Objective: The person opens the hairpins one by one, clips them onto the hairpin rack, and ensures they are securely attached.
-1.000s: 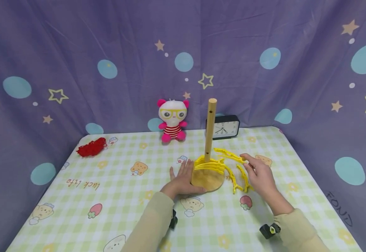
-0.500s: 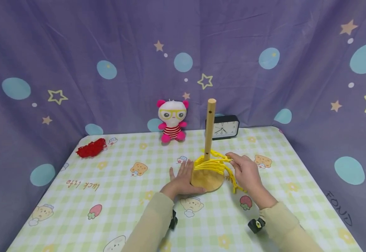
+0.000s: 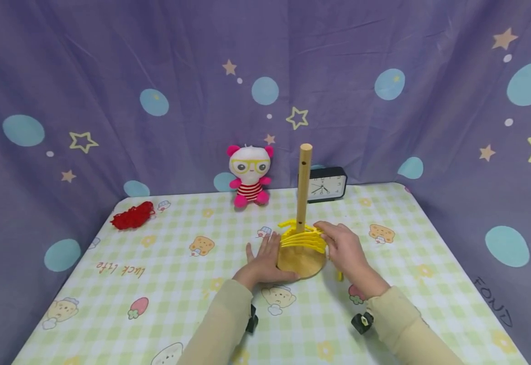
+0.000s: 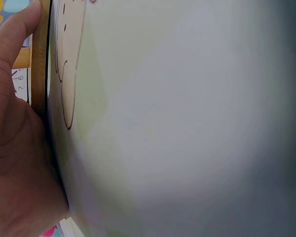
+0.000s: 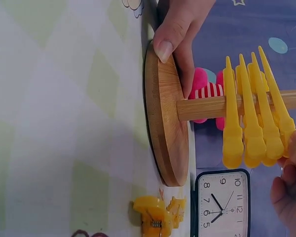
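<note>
A wooden post (image 3: 304,187) stands upright on a round wooden base (image 3: 303,262). My left hand (image 3: 264,263) presses the base's left edge, fingers straight and spread, thumb on the front rim. Several long yellow hair clips (image 5: 252,143) with pointed ends lie stacked across the lower post. Between thumb and fingers, my right hand (image 3: 348,252) pinches the broad end of the uppermost hair clip (image 5: 275,98). Its narrow part reaches across the post. On the cloth by the base's right edge lies a loose yellow hair clip (image 5: 155,217) with a metal spring showing, mostly hidden behind my right hand in the head view.
A black desk clock (image 3: 328,185) stands behind the post. To its left a pink and white panda plush (image 3: 250,177) sits against the purple curtain (image 3: 192,101). Red yarn (image 3: 134,215) lies at the back left of the checked tablecloth (image 3: 174,284).
My right hand has moved left from beside the base to the post, bringing a yellow hair clip across it above the stack. My left hand has stayed on the base.
</note>
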Available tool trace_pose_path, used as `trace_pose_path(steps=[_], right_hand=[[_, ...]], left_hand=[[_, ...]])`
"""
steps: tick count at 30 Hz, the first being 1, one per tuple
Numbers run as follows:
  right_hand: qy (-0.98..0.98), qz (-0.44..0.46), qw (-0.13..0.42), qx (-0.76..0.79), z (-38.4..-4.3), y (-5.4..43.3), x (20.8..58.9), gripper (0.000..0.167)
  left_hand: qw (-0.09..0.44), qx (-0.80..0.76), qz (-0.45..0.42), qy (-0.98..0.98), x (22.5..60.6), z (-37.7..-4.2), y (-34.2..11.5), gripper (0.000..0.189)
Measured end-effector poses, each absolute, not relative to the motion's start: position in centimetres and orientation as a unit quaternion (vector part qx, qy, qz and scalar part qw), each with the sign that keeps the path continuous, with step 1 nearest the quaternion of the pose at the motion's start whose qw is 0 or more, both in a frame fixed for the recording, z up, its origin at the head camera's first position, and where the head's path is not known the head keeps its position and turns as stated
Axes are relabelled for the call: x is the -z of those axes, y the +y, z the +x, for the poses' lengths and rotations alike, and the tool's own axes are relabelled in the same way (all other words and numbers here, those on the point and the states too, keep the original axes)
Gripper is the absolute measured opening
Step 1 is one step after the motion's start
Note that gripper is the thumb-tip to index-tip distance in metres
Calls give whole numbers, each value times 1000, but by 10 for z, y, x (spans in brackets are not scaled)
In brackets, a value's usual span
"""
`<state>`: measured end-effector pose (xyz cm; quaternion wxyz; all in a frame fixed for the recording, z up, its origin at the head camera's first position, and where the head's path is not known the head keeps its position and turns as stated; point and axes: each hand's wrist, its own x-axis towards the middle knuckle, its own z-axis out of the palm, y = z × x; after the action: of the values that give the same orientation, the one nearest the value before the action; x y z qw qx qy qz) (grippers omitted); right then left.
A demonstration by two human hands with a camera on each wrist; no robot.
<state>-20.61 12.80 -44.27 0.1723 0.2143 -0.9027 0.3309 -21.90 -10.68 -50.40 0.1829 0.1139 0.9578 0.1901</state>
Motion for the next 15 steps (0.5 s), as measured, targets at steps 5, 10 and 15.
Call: trace_pose_path(steps=[5,10,15], right_hand=[[-907,211,131,-341,-204,132,444,37],[-914,206,101,-335,-200,141,446,46],[-914,186,104,-344,-194,156,448,45]], left_hand=[[187,-194,112,957,504,-219,-106,129],[188,-196,115,956,504,-218,-107,129],[187,-192,120,956,501,-217,-107,128]])
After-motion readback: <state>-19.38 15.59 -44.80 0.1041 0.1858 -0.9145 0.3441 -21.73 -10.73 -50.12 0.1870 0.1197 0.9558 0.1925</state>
